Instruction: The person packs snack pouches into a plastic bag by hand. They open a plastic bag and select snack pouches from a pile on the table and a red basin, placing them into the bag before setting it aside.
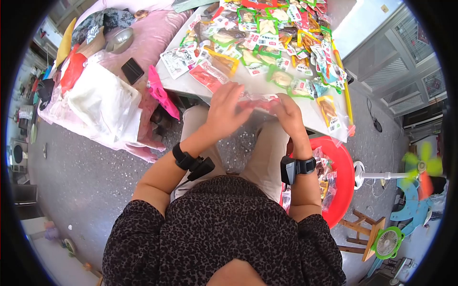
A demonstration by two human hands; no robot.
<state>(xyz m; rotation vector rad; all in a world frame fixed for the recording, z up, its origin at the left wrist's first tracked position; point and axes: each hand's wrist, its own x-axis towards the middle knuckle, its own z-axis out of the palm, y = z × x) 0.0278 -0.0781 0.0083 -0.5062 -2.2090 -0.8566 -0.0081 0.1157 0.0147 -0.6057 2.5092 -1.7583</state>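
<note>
The person sat at the near edge of the bench (191,86) with both hands raised over the lap. The left hand (226,110) and the right hand (286,114) together held one clear packet (260,101) with red contents, stretched between them just above the bench edge. The left hand's fingers were spread and curled over the packet's left end; the right hand pinched its right end, fingers closed on the film. A black wristband (191,162) sat on the left wrist and another band (296,168) on the right.

Beyond the hands, the bench was covered with a spread of sealed snack packets (267,43), many edged in green, red and yellow. Just beyond the left hand lay a red packet (210,76). Below the right hand, beside the person's knee, stood a red basin (341,181) holding more clear packets. Well to the left of the left hand, a white plastic bag (100,105) rested on a pink-covered surface (152,33), with a pink cloth (162,93) hanging between it and the bench.
</note>
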